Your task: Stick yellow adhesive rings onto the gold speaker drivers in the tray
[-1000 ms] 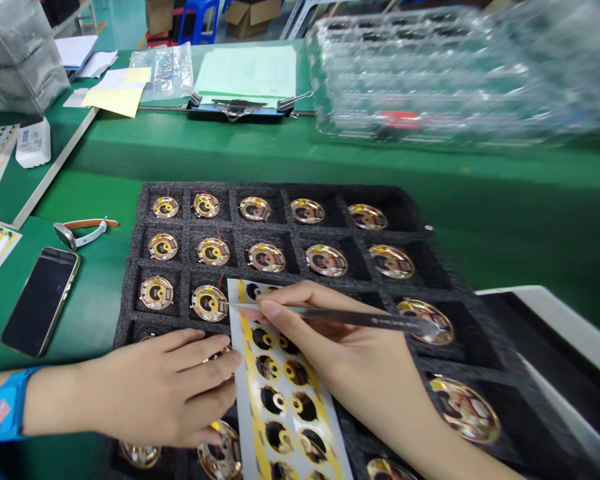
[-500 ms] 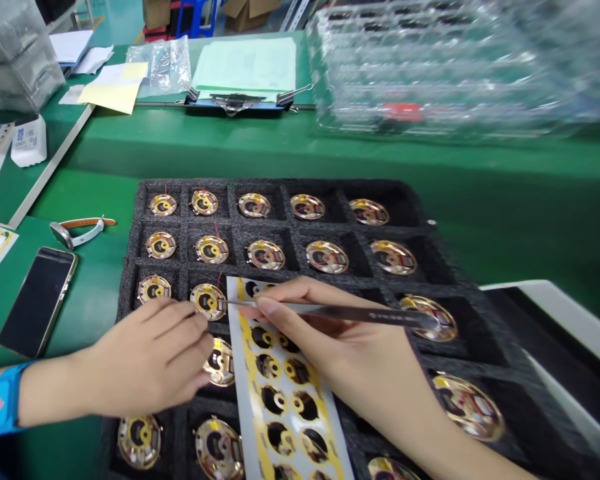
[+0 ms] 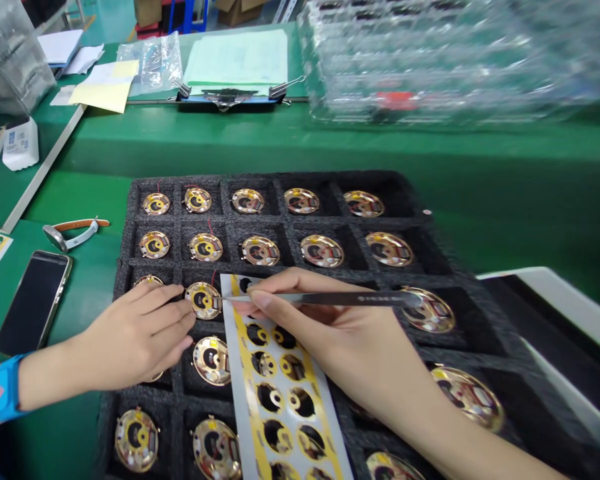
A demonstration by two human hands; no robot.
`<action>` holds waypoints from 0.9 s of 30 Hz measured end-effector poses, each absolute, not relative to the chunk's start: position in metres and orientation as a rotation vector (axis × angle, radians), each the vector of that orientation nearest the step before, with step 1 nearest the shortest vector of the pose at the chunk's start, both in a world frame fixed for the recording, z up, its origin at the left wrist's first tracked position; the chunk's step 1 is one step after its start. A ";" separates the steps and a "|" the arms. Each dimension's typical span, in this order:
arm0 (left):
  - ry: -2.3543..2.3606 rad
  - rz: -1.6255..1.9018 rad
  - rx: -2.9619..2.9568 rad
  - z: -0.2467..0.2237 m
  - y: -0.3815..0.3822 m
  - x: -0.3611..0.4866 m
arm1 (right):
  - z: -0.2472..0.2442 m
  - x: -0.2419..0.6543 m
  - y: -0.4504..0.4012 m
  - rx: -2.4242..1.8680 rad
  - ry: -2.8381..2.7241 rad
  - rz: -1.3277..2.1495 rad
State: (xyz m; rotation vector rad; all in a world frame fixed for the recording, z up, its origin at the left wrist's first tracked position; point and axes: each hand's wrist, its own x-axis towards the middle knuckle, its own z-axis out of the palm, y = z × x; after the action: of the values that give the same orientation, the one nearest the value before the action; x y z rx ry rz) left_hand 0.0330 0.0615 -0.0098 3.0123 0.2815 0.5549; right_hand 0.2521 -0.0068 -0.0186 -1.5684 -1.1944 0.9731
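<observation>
My right hand point(image 3: 325, 327) grips a pair of tweezers point(image 3: 350, 299) whose thin tips point left. The tips are at the right edge of a round gold watch case point(image 3: 203, 301) with a yellow-and-black sticker inside. Under my right hand lies a sheet of yellow stickers point(image 3: 275, 373), resting across the tray; its upper part is partly covered. My left hand point(image 3: 140, 333) reaches over the tray's left side, its fingers loosely bent with nothing visible in them. Its fingertips lie just left of that same case and partly hide the cases beneath.
A black foam tray point(image 3: 175, 280) holds several gold watch cases in square pockets. To the left are a phone point(image 3: 34, 301), a wristwatch point(image 3: 75, 233) and a white block point(image 3: 21, 144). Behind stand a clipboard point(image 3: 235, 63) and clear plastic trays point(image 3: 405, 73).
My left hand has moved left, away from the watch case, uncovering more of it and the case below. The tweezers still point at the same case. The whole view has shifted slightly.
</observation>
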 end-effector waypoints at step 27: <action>0.243 0.422 2.982 -0.012 0.064 0.035 | -0.024 0.251 -0.007 -1.535 -1.217 0.988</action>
State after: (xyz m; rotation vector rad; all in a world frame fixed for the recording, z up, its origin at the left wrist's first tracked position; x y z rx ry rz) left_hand 0.0352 0.0641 -0.0119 2.9822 0.2429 0.4216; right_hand 0.2509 -0.0071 -0.0239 -1.5348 -1.2173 0.9876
